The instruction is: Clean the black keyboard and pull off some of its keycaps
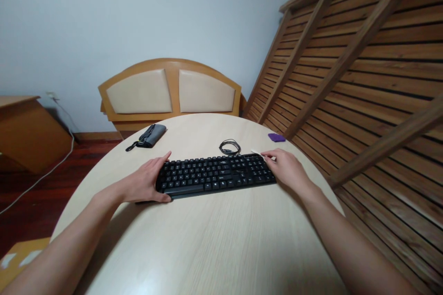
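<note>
I hold the keyboard (pixel 215 175) between both hands — left hand (pixel 147 184) cupped wide on its end, right hand (pixel 286 169) closed on its other end — flat on the table (pixel 214 239), not yet lifted.

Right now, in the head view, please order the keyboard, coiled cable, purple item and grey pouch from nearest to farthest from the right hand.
1. Keyboard: its right end touches the right hand.
2. Purple item: behind the hand.
3. Coiled cable: back left.
4. Grey pouch: far left.
</note>
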Demonstrator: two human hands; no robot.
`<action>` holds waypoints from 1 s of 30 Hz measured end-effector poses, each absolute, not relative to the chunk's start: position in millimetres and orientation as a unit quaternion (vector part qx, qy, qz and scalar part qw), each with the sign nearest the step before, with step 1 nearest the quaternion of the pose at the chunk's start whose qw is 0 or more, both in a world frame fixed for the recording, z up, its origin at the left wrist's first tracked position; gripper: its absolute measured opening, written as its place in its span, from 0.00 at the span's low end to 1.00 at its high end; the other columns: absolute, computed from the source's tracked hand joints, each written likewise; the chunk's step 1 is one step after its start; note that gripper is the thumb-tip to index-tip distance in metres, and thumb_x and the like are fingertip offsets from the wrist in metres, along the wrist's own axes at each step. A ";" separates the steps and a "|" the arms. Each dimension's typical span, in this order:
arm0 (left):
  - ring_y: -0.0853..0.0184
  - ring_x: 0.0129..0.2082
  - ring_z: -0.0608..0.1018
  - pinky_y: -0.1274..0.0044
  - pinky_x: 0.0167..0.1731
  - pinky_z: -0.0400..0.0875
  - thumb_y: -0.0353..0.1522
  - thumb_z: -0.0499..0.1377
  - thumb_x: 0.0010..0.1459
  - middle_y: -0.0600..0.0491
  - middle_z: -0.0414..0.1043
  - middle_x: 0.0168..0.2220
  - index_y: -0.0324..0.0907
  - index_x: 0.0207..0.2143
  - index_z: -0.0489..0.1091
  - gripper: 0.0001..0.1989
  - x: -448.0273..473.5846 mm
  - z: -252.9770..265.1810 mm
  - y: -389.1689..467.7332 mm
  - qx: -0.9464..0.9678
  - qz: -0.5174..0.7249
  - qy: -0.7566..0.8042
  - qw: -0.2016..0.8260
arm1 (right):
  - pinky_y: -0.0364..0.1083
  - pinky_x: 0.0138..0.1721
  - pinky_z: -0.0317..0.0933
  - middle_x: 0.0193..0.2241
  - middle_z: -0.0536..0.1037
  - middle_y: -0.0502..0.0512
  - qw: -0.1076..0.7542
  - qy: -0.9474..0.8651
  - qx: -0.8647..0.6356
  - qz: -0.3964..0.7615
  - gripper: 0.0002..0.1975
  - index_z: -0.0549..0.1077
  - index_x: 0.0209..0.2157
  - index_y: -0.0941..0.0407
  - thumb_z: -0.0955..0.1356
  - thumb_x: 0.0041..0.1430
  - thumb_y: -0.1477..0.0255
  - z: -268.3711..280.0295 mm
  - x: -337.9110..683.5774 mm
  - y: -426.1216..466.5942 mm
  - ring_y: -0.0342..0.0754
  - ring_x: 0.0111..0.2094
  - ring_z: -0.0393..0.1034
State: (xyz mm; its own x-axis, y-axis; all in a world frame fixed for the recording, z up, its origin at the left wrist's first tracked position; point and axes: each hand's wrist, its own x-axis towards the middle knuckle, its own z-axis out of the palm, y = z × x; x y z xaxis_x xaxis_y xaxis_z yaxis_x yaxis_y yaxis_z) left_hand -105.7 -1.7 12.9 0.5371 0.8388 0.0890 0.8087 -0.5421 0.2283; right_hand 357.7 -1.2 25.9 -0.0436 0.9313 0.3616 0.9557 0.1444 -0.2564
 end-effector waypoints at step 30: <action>0.32 0.66 0.57 0.50 0.62 0.52 0.62 0.57 0.50 0.33 0.54 0.68 0.37 0.72 0.40 0.60 -36.7 5.8 21.0 0.857 0.091 0.505 -0.049 | 0.49 0.45 0.66 0.46 0.83 0.58 0.097 -0.749 -0.655 0.011 0.18 0.79 0.52 0.50 0.62 0.66 0.69 32.4 299.3 52.5 0.55 0.47 0.77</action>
